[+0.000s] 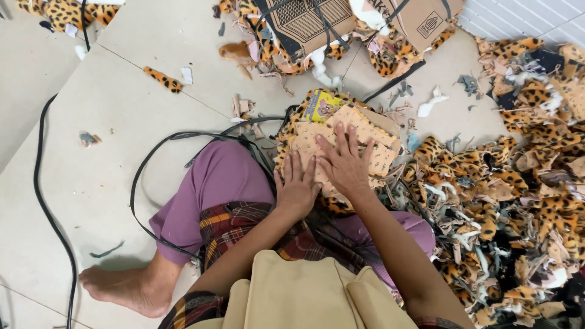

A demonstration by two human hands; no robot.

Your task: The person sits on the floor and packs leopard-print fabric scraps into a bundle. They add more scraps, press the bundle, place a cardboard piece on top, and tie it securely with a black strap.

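My left hand point(298, 186) and my right hand point(345, 161) lie flat, fingers spread, side by side on a stack of tan dotted fabric pieces point(372, 135). The stack rests on leopard-print fabric pieces point(286, 131) on the floor in front of my knees. A small yellow and purple printed card point(321, 105) lies at the stack's far edge. Neither hand grips anything.
A big heap of leopard-print scraps point(512, 201) fills the right side. Cardboard boxes point(304, 21) stand at the far edge with more scraps. Black cables point(143, 176) loop over the tiled floor point(122, 122) on the left, near my bare foot point(119, 286).
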